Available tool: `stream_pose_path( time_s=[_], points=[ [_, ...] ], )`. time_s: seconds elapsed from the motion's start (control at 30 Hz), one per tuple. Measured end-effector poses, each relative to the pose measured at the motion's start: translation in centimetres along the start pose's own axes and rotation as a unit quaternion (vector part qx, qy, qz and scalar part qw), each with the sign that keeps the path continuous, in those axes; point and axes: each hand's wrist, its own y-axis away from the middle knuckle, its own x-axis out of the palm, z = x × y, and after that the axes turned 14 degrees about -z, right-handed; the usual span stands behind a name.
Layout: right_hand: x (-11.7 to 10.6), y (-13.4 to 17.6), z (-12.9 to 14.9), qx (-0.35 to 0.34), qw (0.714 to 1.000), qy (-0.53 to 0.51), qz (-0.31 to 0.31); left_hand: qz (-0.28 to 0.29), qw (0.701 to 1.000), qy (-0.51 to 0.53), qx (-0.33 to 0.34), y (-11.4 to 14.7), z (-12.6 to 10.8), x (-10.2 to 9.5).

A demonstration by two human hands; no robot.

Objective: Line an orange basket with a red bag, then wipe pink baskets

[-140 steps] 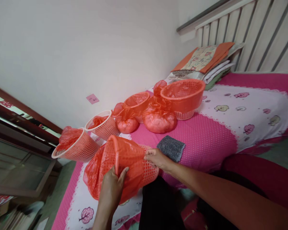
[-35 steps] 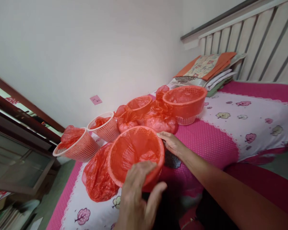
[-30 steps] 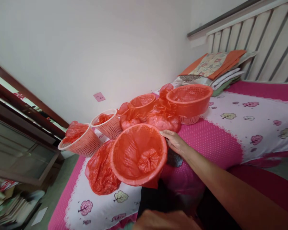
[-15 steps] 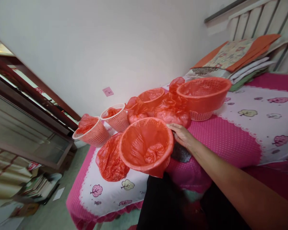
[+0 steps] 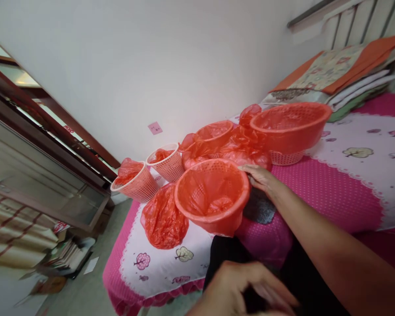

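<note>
My right hand [image 5: 258,177] grips the right rim of an orange-red plastic basket [image 5: 228,224] lined with a thin red plastic bag [image 5: 200,186]. The basket is tilted toward me, above my dark-trousered knee. Low in the view, my left hand [image 5: 246,287] is close to the camera and slightly blurred, its fingers loosely curved with a gap between them and nothing visible in it. A crumpled red plastic bag [image 5: 166,219] lies on the bed just left of the basket. A grey patch [image 5: 260,208] shows beneath my right wrist.
Two pale pink baskets [image 5: 140,186] holding red bags stand at the bed's left side. Behind are bunched red bags [image 5: 240,147], another lined basket [image 5: 213,134] and a larger orange-red basket [image 5: 291,127]. Folded bedding [image 5: 339,74] lies far right. A wall [image 5: 158,57] rises behind the bed.
My left hand has come into view from the bottom. My right hand still holds the basket's rim. The whole scene has shifted a little to the right in view.
</note>
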Motion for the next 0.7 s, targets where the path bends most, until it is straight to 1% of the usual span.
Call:
stream_pose_path(
  time_s=[0.03, 0.07, 0.1, 0.13, 0.17, 0.2, 0.27, 0.33, 0.4, 0.47, 0.53, 0.6, 0.7],
  points=[
    [-0.4, 0.3, 0.0, -0.002, 1.000, 0.009, 0.008, -0.042, 0.999, -0.008, 0.027, -0.8, 1.0, -0.8],
    [-0.7, 0.7, 0.1, -0.004, 1.000, 0.016, 0.017, -0.111, 0.992, -0.028, 0.052, -1.3, 2.2, -1.6],
    [-0.9, 1.2, 0.2, -0.007, 0.999, 0.022, 0.026, -0.186, 0.980, -0.046, 0.059, -1.8, 3.5, -2.3],
    [-1.0, 1.7, 0.2, -0.008, 0.999, 0.028, 0.029, -0.243, 0.966, -0.066, 0.063, -2.2, 4.9, -3.0],
    [-1.0, 2.2, 0.3, -0.011, 0.999, 0.031, 0.030, -0.283, 0.953, -0.087, 0.065, -2.5, 6.3, -3.5],
    [-0.9, 2.7, 0.3, -0.012, 0.999, 0.031, 0.029, -0.304, 0.945, -0.105, 0.067, -2.9, 7.6, -3.8],
    [-0.6, 3.4, 0.3, -0.016, 0.999, 0.021, 0.024, -0.320, 0.940, -0.101, 0.056, -3.7, 9.6, -4.2],
    [0.0, 3.8, 0.0, -0.023, 1.000, 0.009, 0.014, -0.314, 0.948, -0.028, 0.030, -4.7, 10.8, -4.2],
    [0.7, 4.0, -0.3, -0.029, 1.000, 0.001, 0.005, -0.309, 0.948, 0.073, -0.011, -5.7, 11.2, -4.3],
    [1.3, 4.5, -0.7, -0.034, 0.999, -0.003, -0.004, -0.326, 0.928, 0.172, -0.056, -6.4, 10.9, -4.6],
    [1.8, 5.1, -0.8, -0.036, 0.999, -0.005, -0.015, -0.351, 0.896, 0.261, -0.081, -6.8, 10.2, -5.2],
    [2.4, 5.8, -0.7, -0.037, 0.999, -0.002, -0.022, -0.362, 0.872, 0.320, -0.079, -7.1, 9.2, -5.9],
    [3.6, 6.2, -0.4, -0.060, 0.998, 0.023, -0.030, -0.382, 0.846, 0.369, -0.051, -7.7, 7.6, -7.1]
  ],
)
